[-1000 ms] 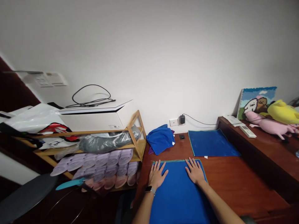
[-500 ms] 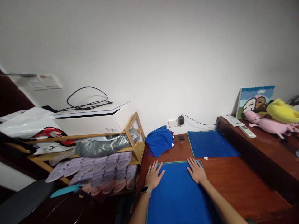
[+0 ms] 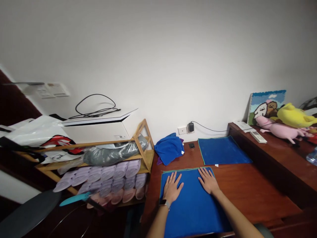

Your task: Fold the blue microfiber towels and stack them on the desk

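Observation:
A blue cloth with a green edge [image 3: 192, 208] lies spread flat on the brown table [image 3: 257, 195]. My left hand [image 3: 172, 189], with a watch on the wrist, rests palm down on its upper left part, fingers spread. Near the cloth's upper right corner my right hand [image 3: 208, 181] lies flat, fingers apart. Neither hand holds anything. Behind them, a second blue cloth [image 3: 223, 150] is laid flat near the wall. A crumpled pile of blue cloth [image 3: 169, 148], with some purple showing beneath, sits at the table's back left.
Left of the table stands a wooden rack [image 3: 146, 145] with slippers [image 3: 109, 173], a white box [image 3: 99, 130] and bags. On the raised ledge at right are a remote [image 3: 258, 137], plush toys [image 3: 279, 128] and a picture [image 3: 267, 105]. A plug [image 3: 191, 126] is in the wall.
My left hand has moved right, from the cloth's left edge onto its surface. My right hand stays near the upper right corner. The view has shifted slightly.

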A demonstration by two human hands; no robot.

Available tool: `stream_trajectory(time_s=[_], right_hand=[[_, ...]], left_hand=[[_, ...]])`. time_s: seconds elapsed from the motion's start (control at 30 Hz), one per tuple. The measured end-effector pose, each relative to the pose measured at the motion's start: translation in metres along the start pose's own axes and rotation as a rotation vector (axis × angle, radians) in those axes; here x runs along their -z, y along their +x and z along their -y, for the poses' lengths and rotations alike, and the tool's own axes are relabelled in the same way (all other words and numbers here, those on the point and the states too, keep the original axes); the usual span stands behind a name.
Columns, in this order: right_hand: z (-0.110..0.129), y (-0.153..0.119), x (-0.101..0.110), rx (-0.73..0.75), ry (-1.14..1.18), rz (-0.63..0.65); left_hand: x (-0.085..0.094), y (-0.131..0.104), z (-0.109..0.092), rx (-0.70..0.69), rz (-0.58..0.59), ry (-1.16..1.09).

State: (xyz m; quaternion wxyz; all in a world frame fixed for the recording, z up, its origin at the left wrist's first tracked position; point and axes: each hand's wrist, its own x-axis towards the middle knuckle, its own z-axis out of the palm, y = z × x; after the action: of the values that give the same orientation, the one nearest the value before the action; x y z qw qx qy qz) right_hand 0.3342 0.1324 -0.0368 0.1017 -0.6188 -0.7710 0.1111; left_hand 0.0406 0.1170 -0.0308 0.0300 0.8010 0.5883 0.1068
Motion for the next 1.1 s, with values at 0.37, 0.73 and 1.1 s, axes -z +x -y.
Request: stream_trajectory(time_s=[0.37,0.73,1.1], right_hand=[[-0.006,-0.001,0.027,-0.025,-0.006,0.062],[-0.014,-0.069,0.000,0.040,0.022,-0.028],[0.069,-0.092,-0.017,0.238,0.051,-0.108]], left_hand=[[0.020,-0.003,0.021,0.107,0.023,0.028],[0.014,-0.081,0.009,-0.051,-0.059,0.034],[0.011,-0.087,-0.067,-0.245,-0.075,0.014]])
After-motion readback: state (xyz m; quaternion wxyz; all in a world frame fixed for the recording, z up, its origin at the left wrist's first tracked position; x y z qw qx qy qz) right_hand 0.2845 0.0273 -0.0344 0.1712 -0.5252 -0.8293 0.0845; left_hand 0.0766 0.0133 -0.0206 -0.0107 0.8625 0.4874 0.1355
